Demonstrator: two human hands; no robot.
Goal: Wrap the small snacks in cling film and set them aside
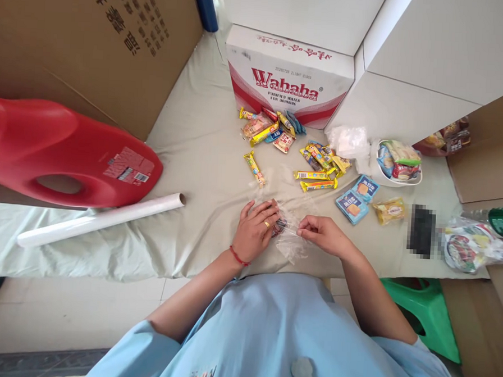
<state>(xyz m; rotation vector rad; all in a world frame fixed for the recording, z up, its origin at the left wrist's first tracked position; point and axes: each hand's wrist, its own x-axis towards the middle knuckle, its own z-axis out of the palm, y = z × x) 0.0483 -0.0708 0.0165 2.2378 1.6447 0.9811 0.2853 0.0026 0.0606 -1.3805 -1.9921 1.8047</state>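
Note:
On the cloth-covered table, a clear plastic bag (291,244) lies close to my body with a dark reddish packet (279,227) in or under it. My left hand (255,227), with a ring and a red wrist string, rests over that packet, its fingers spread. To the right, my right hand (321,234) pinches the bag's edge between thumb and fingers. A yellow snack stick (255,168) lies beyond my left hand. Farther off are a mixed snack pile (271,130) and a pile of yellow packets (319,158). Blue cracker packets (352,205) lie right of my right hand.
A white bowl of snacks (418,178) and a yellow packet (389,211) are at right. A Wahaha box (288,81) stands at the back. A red jug (68,145) and white roll (102,221) lie left. A green stool (428,316) is below the table's right side.

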